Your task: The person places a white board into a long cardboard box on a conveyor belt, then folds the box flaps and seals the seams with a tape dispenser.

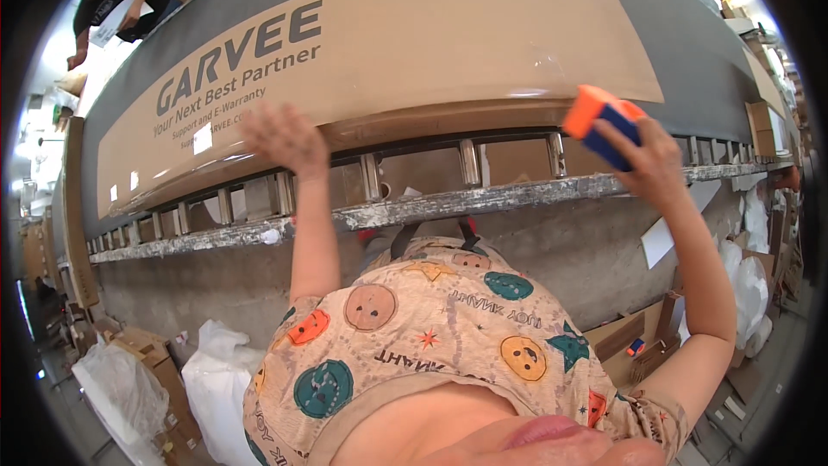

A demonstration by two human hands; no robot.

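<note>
A long, flat cardboard box (483, 34) with dark print lies in front of me on a dark conveyor. Shiny clear tape shows along its near edge. My right hand (651, 155) is closed round an orange-and-blue tape dispenser (604, 125), held at the box's near right corner. Whether the dispenser touches the box I cannot tell. My left hand (289, 140) is open, its fingers apart and slightly blurred, at the near edge of the box left of centre. It holds nothing; contact with the cardboard is unclear.
Metal rollers (470, 162) and a paint-worn rail (405, 209) run between me and the box. A person (121, 0) stands beyond the far left. White plastic wrap (222, 380) lies low on the left; cardboard scraps (634, 336) lie on the floor at the right.
</note>
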